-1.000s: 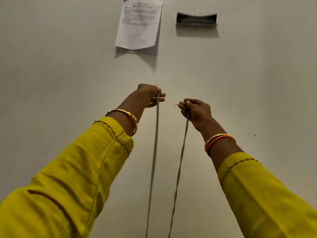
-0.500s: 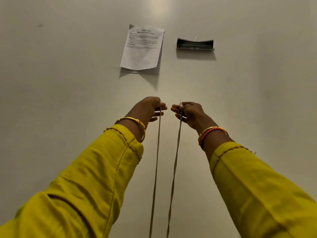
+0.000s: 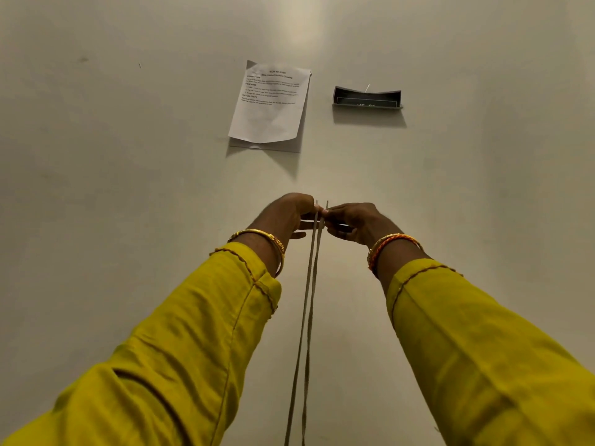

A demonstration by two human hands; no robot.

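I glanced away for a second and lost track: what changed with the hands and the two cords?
The left hand and right hand moved toward each other and now nearly meet, bringing the left cord and right cord close, side by side. Nothing was let go: each hand still pinches its cord's upper end. The paper and dark holder stay on the wall.
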